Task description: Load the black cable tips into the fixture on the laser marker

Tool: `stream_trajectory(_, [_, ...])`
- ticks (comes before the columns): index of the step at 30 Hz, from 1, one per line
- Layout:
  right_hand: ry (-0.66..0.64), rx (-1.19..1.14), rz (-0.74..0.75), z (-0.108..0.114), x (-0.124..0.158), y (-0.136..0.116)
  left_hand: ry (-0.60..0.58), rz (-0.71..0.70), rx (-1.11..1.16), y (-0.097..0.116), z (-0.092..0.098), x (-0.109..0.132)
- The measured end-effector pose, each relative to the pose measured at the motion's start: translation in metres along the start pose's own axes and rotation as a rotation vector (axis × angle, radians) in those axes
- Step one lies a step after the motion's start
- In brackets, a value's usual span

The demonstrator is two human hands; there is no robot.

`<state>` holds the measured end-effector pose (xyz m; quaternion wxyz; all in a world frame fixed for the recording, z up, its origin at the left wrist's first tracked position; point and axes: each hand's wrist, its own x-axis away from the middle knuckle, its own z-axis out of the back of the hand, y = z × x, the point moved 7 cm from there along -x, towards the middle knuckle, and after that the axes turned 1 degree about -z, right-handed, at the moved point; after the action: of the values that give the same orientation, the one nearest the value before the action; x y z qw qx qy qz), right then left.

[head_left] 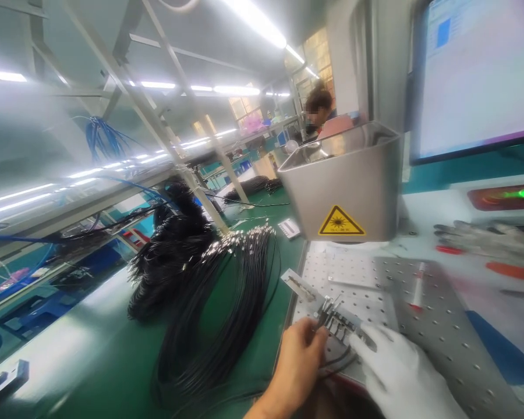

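My left hand point(300, 356), bare, is closed around several black cables with bright metal ends point(327, 308). These ends lie at the slotted metal fixture point(304, 286), which sits tilted across a perforated metal plate point(348, 265). In a white glove, my right hand point(395, 364) has its fingertips on the near right end of the fixture, close to the cables; whatever it pinches is hidden. Black cable point(338, 362) runs below both hands. Slight blur hides how the cable ends sit in the slots.
A large bundle of black cables point(240, 314) and a coiled heap point(170, 267) lie on the green table point(109, 343). Behind the plate stands a metal housing point(343, 186) with a laser warning sign. A marker point(418, 288), gloves point(489, 241), a monitor point(480, 75) and a seated person point(321, 110) are also around.
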<state>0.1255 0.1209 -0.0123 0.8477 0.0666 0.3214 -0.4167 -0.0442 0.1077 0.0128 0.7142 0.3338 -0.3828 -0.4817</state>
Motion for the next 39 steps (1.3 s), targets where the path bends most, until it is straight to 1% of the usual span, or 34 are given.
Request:
stream_trajectory(3, [0.018,0.053,0.018,-0.002,0.003,0.0,0.002,0.029,0.069,-0.002,-0.004,-0.001])
stream_trajectory(6, [0.017,0.084,0.019,-0.006,0.005,0.001,0.028,0.028,0.023,0.003,-0.006,-0.001])
stream_trajectory(10, [-0.01,0.056,0.007,-0.005,0.004,0.003,0.013,0.133,-0.009,0.006,-0.012,0.0])
stream_trajectory(12, [-0.017,0.032,0.013,-0.004,0.004,0.003,0.027,0.159,-0.052,0.007,-0.011,0.001])
stream_trajectory(19, [0.022,-0.003,-0.018,-0.002,0.001,0.001,0.053,0.126,-0.235,0.007,-0.006,-0.001])
stream_trajectory(23, [0.044,-0.013,-0.038,-0.001,0.001,0.001,0.05,0.128,-0.268,0.006,-0.005,-0.004])
stream_trajectory(29, [0.005,-0.068,-0.062,-0.007,0.002,0.005,0.043,0.119,-0.347,0.002,-0.007,-0.009])
stream_trajectory(32, [-0.014,-0.075,-0.069,-0.012,0.005,0.008,0.044,0.12,-0.358,-0.001,-0.008,-0.009])
stream_trajectory(35, [-0.036,-0.058,-0.029,-0.017,0.006,0.008,0.028,0.117,-0.348,-0.002,-0.01,-0.009])
stream_trajectory(39, [-0.026,-0.074,-0.031,-0.013,0.001,0.007,0.017,0.145,-0.305,-0.001,-0.01,-0.01])
